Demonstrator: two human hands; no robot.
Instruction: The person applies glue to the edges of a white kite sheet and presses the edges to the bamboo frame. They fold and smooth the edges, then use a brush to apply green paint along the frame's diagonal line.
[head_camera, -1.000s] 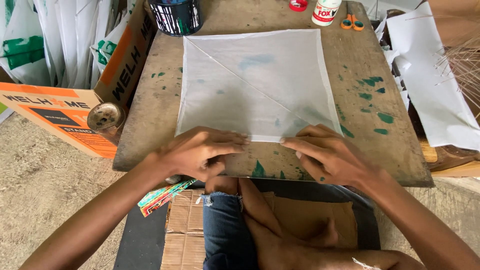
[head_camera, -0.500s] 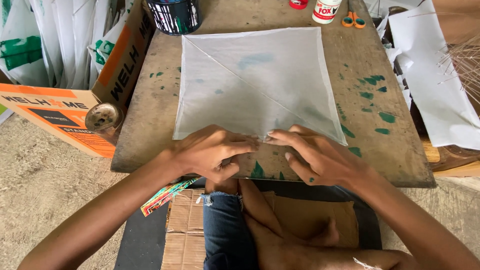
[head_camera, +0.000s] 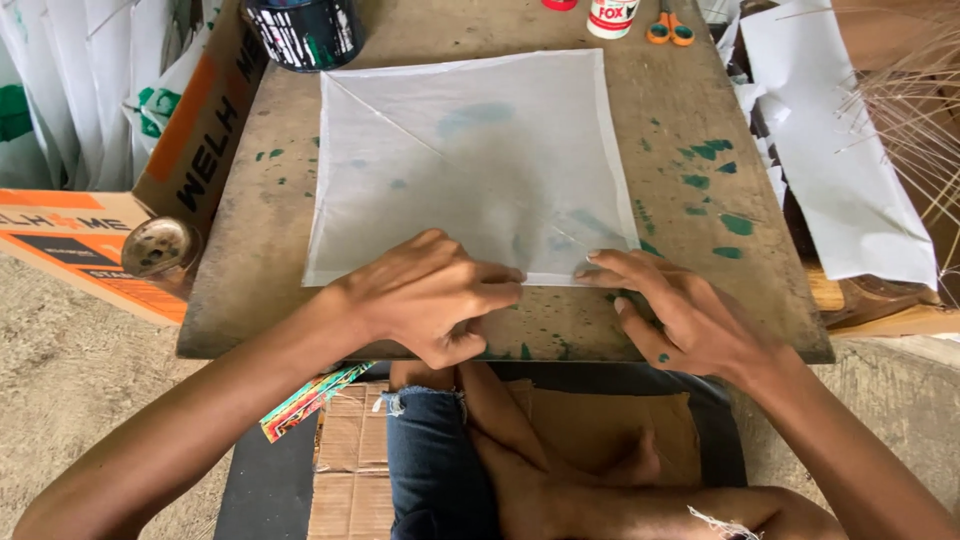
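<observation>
Soft, even daylight, faint shadows, sharp focus, slight wide-angle bending at edges.

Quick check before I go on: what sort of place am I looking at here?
Probably an informal craft workshop at floor level. A paint-stained wooden board serves as the worktable, holding thin white paper pressed by the left hand and right hand, with orange scissors, a glue pot and thin sticks nearby.

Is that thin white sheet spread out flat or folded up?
Spread flat: the white sheet lies open on the board, all corners out, both hands pressing its near edge.
</observation>
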